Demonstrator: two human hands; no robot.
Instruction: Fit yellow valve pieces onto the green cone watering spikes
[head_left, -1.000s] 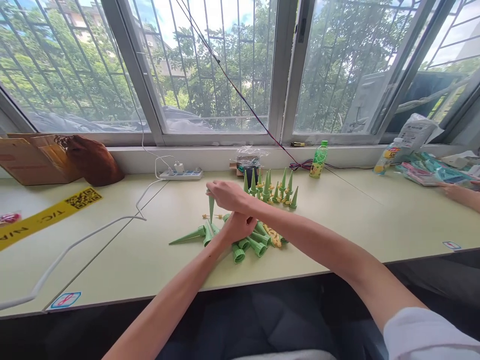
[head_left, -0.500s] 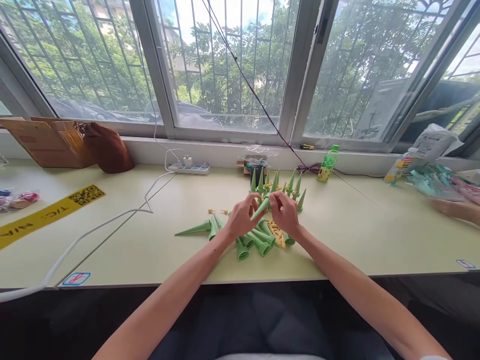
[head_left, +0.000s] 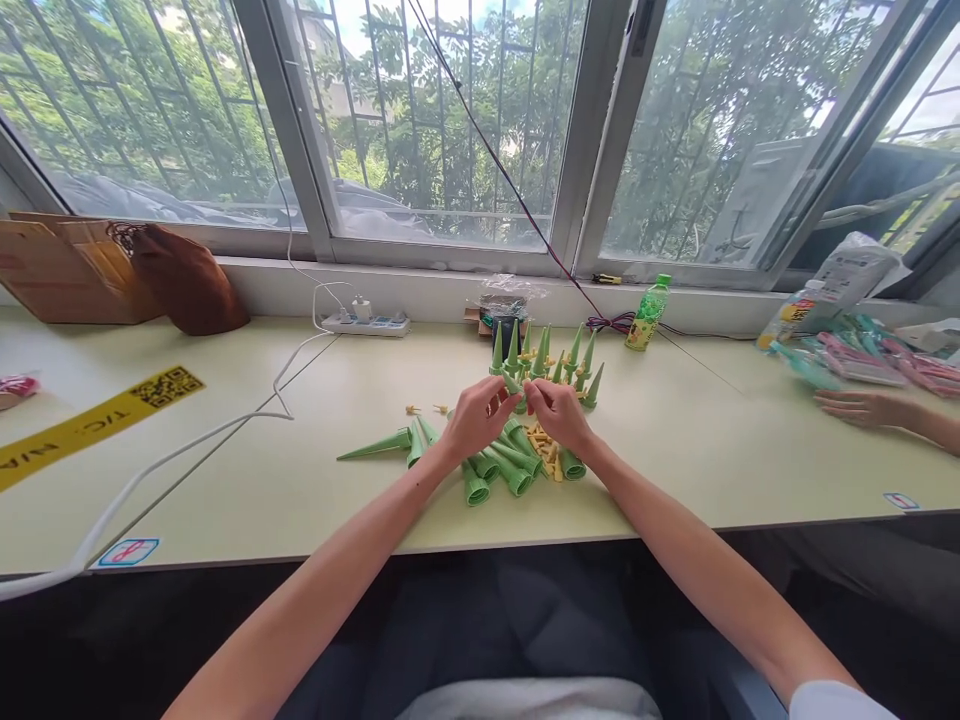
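My left hand [head_left: 477,415] is closed around a green plastic watering spike [head_left: 512,384], held tilted above the table. At the spike's near-right end my right hand [head_left: 561,412] pinches with thumb and fingers; what lies between those fingertips is hidden. Under my hands lies a pile of loose green spikes [head_left: 517,478] with their hollow ends toward me. Small yellow valve pieces [head_left: 546,450] are heaped beside the pile, below my right hand. Behind my hands several green spikes [head_left: 574,350] stand upright with yellow pieces on them.
Two yellow pieces [head_left: 412,410] lie left of the pile. Farther back are a power strip [head_left: 382,325], a small black box [head_left: 506,336] and a green-capped bottle [head_left: 649,315]. At right another person's hand [head_left: 862,408] rests near plastic-wrapped packs [head_left: 862,358]. A white cable [head_left: 217,435] crosses the left side.
The spike has turned in my hands and shows less of its length. My hands have come closer together. The other person's hand at right lies flatter and farther into view.
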